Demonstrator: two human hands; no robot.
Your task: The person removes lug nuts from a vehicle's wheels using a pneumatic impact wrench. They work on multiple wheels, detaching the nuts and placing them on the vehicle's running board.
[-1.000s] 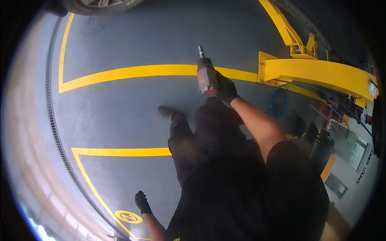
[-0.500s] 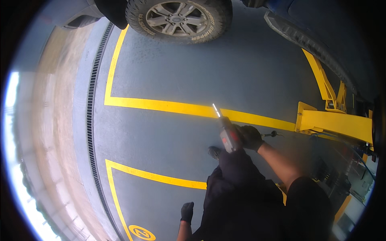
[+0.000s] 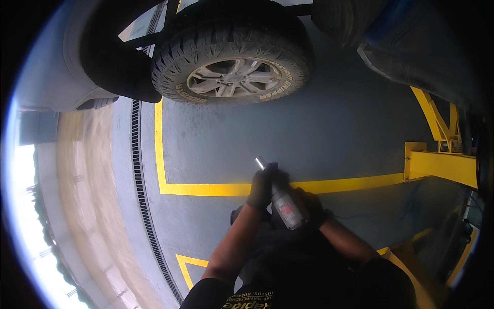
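Note:
A grey impact wrench (image 3: 286, 210) with a bright metal socket at its tip is held in front of my body, pointing toward the wheel. My left hand (image 3: 261, 188), in a black glove, is wrapped round the wrench's front end just behind the socket. Behind it, my right hand (image 3: 312, 207), also gloved in black, grips the tool from the right side; the handle is mostly hidden. Ahead, the raised vehicle's wheel (image 3: 237, 77) has a muddy off-road tyre and a silver spoked rim. The socket is well apart from it.
A yellow lift arm and post (image 3: 441, 167) stand at the right, under the vehicle's side step (image 3: 391, 72). Yellow lines (image 3: 221, 189) mark the grey floor. A drain grate (image 3: 139, 170) runs along the left. A hose (image 3: 465, 193) hangs by the lift.
My left hand has come up from my side and taken hold of the wrench's front. The wheel now appears nearer and lower in view. My right hand still holds the wrench.

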